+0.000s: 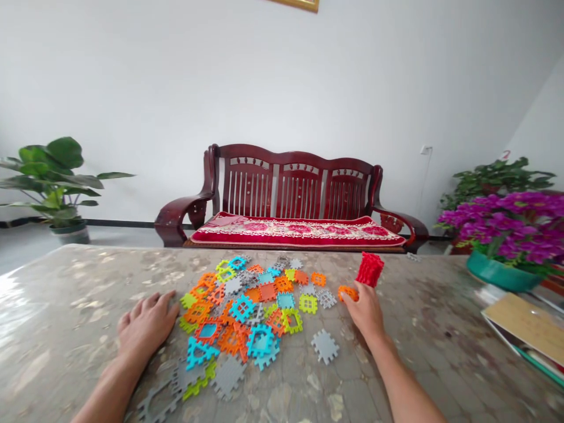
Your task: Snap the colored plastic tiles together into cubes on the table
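Observation:
My left hand lies palm down on the table, fingers stretched out and holding nothing, just left of a loose pile of interlocking plastic tiles. The tiles are flat notched pieces in orange, blue, lime green and grey, some solid and some with window-like cutouts. My right hand is on the pile's right side, its thumb and forefinger around an orange tile. Right behind its fingers stands a stack of red tiles; whether they touch it I cannot tell. A single grey tile lies apart, nearer me.
The glossy patterned table spreads across the front. Purple flowers in a teal pot and a brown folder or book occupy its right side. Beyond its far edge stands a wooden bench with a red cushion; a potted plant stands left.

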Tool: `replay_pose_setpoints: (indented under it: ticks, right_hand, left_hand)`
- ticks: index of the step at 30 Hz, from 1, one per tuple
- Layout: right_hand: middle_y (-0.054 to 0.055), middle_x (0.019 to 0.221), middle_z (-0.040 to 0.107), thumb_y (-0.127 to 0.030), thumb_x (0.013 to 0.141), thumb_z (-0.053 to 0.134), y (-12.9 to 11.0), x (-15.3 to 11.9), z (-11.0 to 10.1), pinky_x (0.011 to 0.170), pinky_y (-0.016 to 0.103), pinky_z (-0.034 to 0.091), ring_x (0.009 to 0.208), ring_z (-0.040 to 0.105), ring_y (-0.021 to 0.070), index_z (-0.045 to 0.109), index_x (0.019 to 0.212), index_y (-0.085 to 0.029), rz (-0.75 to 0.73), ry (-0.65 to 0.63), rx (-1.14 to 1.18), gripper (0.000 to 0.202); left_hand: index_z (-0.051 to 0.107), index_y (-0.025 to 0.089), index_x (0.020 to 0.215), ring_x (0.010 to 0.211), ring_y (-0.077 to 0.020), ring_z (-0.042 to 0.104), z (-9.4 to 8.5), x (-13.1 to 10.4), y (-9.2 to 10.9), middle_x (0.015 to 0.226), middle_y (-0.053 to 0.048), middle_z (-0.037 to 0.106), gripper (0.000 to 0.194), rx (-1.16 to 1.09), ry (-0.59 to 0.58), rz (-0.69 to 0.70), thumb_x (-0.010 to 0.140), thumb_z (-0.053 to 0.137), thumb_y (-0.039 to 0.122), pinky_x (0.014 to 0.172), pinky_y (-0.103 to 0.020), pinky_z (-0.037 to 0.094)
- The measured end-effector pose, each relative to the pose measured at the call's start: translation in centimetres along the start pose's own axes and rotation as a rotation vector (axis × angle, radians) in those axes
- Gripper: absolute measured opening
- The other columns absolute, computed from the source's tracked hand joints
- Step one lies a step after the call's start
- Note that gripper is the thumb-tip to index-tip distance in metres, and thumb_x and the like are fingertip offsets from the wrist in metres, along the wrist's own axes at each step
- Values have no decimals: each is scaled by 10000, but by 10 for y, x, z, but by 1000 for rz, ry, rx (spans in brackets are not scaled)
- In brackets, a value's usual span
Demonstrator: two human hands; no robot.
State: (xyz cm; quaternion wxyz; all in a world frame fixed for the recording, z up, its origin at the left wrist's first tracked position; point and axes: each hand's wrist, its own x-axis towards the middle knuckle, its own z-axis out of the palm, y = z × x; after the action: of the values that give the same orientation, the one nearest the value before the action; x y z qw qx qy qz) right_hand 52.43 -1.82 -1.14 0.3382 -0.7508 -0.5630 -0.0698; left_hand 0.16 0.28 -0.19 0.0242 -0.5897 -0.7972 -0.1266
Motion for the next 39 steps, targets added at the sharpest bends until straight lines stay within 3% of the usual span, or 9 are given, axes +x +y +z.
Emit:
replay_pose_setpoints:
  ticks: [7,12,18,23,31,39]
  right_hand:
    - [188,1225,604,-454,827,617,-14,-8,-7,967,378,439,1167,573,316,528,1338,-110,36,-84,-180,622]
    - [186,1245,610,-379,856,603,-21,-5,1,954,371,433,1149,580,315,510,1367,-116,26,-127,-286,582]
    - [164,1230,644,-209,865,528,-15,3,15,1014,343,393,1166,575,276,535,1354,-121,-26,-111,-241,497]
    - [160,1240,642,-169,841,521,-8,14,23,1008,319,401,1164,579,259,546,1337,-105,-47,-118,-199,501]
    - [114,1194,667,-172,853,492,-18,6,12,1008,354,416,1115,587,243,636,1207,-175,-196,10,-98,383]
    - [51,1127,725,-64,847,399,-51,-16,9,959,298,462,1056,645,183,690,1152,-232,-253,-243,35,454]
  left_hand:
    - [588,243,1366,1378,-361,438,-1,0,1,1464,-142,532,567,27,-16,-9,930,310,476,1118,-539,333]
    - [581,236,1377,1385,-365,428,-2,0,2,1468,-146,530,581,31,-22,-7,935,292,477,1120,-545,328]
    - [594,244,1357,1364,-368,448,2,0,-1,1448,-142,550,560,23,0,4,932,317,481,1107,-543,334]
    - [586,246,1361,1387,-360,423,2,1,-1,1455,-134,543,552,26,0,1,937,315,473,1115,-525,321]
    - [584,242,1362,1393,-360,418,2,2,-2,1463,-149,531,543,15,-18,-6,940,324,464,1121,-527,309]
    - [579,250,1372,1389,-344,431,-3,-1,2,1462,-144,532,548,35,-22,-14,943,307,457,1126,-509,315]
